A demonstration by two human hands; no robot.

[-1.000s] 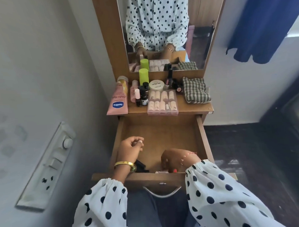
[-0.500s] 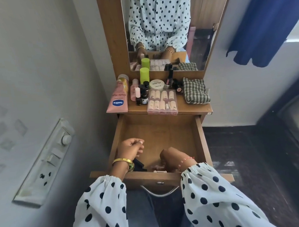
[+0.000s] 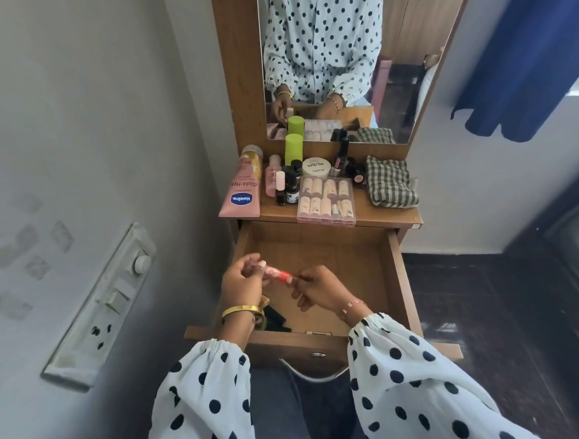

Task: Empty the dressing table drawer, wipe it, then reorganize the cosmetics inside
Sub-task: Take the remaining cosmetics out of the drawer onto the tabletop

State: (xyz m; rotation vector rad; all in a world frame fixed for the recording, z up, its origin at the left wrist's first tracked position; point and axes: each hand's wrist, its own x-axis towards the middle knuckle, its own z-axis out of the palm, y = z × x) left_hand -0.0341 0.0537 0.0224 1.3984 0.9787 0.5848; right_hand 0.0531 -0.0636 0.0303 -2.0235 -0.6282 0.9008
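Hands meet above the open wooden drawer (image 3: 396, 274): left hand (image 3: 243, 282) and right hand (image 3: 319, 291) each pinch the small pink-and-red plastic tube (image 3: 279, 273) — light, stiff, probably slick; grip mid-barrel.

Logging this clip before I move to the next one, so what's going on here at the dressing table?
A person sits at a dressing table with its drawer pulled open. Both hands hover over the drawer, the left hand and right hand each pinching an end of a small pink and red tube. Most cosmetics stand on the tabletop: a Vaseline tube, small bottles, a clear case and a checked cloth. The drawer looks nearly empty, apart from dark items in its near left corner.
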